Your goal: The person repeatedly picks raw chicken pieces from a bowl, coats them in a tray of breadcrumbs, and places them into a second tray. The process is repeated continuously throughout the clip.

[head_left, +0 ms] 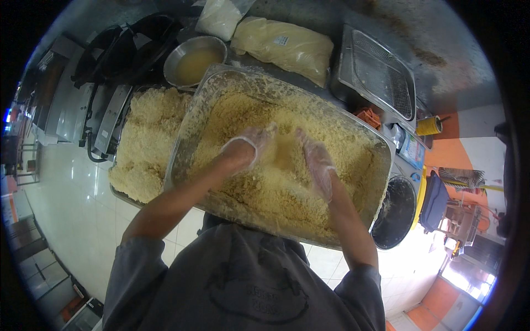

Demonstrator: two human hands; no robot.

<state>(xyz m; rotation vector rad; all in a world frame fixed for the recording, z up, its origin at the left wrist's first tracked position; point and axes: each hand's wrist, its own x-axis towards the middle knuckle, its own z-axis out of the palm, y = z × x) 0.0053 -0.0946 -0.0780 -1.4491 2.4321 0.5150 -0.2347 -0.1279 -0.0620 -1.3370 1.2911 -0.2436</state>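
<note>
A deep metal tray (360,126) full of pale yellow, crumbly breading flour (265,207) lies before me. Both hands wear clear plastic gloves and reach into it, a short gap apart. My left hand (249,144) is over the flour left of the middle, its dusted fingers stretched out away from me. Facing it, my right hand (316,160) also has its fingers extended and apart from the left. Between them shows a blurred tan patch; whether it is loose flour falling or a coated piece, I cannot make out. Neither hand visibly grips anything.
On the left, another tray holds heaped coated pieces (148,146). Behind stand a metal bowl (194,60) of cloudy liquid, a large flour bag (284,47), and a metal pan with a wire basket (383,71). A black bucket (395,212) stands at right, beside the tray.
</note>
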